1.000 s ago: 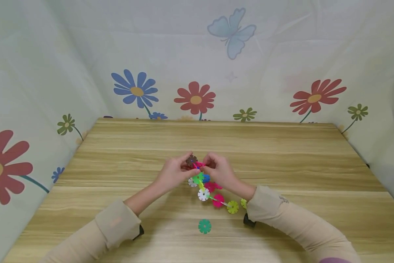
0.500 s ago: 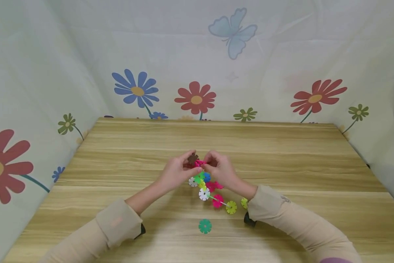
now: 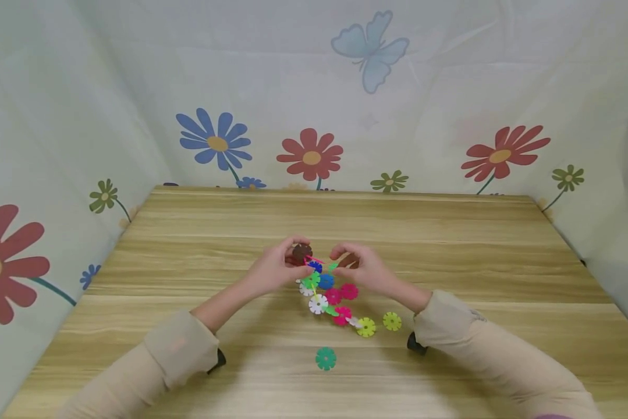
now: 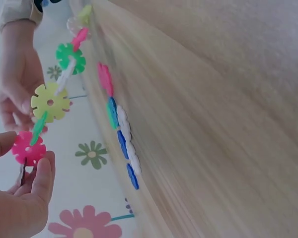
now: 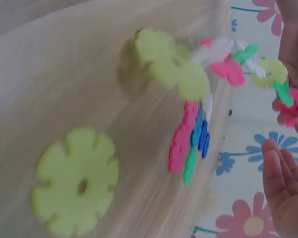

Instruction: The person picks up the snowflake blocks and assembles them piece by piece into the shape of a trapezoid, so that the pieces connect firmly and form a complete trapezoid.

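Linked flower discs (image 3: pixel 318 304) slant down from the left hand (image 3: pixel 272 266), about midway between the left and right edges of the counter (image 3: pixel 450 250) and well short of its far edge! Left fingers pinch a pink disc (image 4: pixel 29 148) at the chain's upper end, with a brown disc (image 3: pixel 302 252) right there too. Across from it, the right hand (image 3: pixel 371 269) hovers near, fingers and thumb parted around a gap! Down the line, a yellow disc (image 3: pixel 366 327) ends the chain; whether it touches the counter, I can't tell. Just right lies a loose yellow disc (image 3: pixel 392 321); nearer the person, a teal disc (image 3: pixel 326 358).
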`<state>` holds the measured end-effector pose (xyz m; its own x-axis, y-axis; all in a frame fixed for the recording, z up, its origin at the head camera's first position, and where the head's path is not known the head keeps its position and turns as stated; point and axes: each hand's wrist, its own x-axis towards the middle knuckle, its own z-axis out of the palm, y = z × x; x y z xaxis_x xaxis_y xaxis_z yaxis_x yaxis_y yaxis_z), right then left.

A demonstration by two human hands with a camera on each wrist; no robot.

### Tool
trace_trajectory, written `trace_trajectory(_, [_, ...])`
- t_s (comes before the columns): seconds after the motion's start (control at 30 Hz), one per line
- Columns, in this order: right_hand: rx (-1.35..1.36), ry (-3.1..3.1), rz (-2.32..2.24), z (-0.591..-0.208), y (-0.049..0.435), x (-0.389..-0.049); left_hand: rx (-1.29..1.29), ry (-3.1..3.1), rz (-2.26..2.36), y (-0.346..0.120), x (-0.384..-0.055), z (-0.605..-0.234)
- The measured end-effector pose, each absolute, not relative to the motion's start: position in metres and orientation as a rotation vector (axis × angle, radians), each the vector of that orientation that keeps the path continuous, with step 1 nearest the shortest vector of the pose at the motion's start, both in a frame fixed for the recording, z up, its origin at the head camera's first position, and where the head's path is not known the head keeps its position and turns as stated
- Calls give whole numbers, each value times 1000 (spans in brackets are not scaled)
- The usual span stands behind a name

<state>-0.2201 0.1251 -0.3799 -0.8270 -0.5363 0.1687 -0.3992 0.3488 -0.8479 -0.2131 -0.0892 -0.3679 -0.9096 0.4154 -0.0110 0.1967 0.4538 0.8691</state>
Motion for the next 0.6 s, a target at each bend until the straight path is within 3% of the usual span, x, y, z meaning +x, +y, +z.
trace_trajectory(0.6, [-921, 2311, -948, -385, 200, -218, 509, 2363, 1538, -114, -226, -364])
